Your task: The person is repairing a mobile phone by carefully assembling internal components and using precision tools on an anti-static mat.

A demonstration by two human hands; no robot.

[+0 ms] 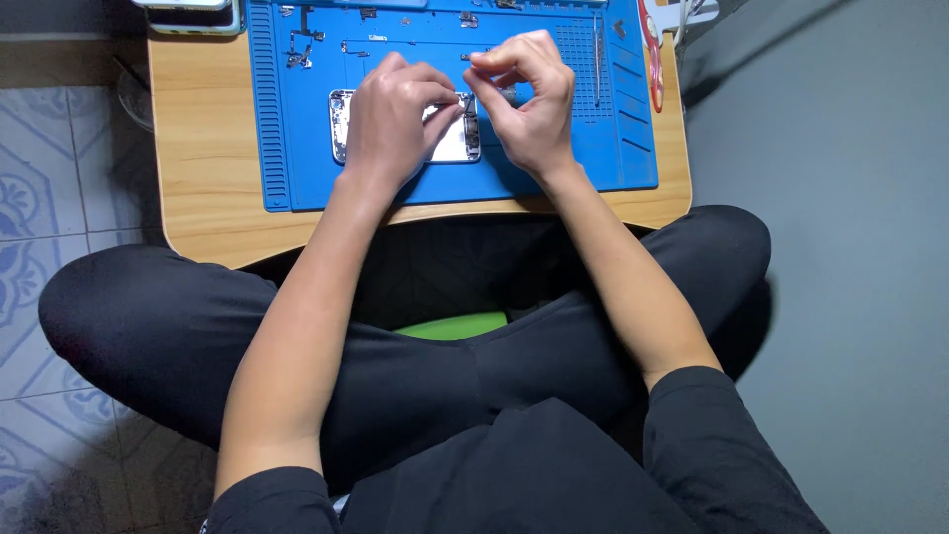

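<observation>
Head view: the left hand (390,124) is lying palm-down over the opened phone (450,143), fingers curled close together and pressing on it, while the phone is sitting mid-way on the blue work mat (554,168) atop the low wooden table (198,188). The right hand (529,104) is hovering just beside the phone's right end, thumb and forefinger pinching a small dark tool (504,94), tip too small to tell. Tweezers (597,54) and small loose parts (301,54) are lying on the mat's far side, red-handled scissors (651,49) at its right edge.
</observation>
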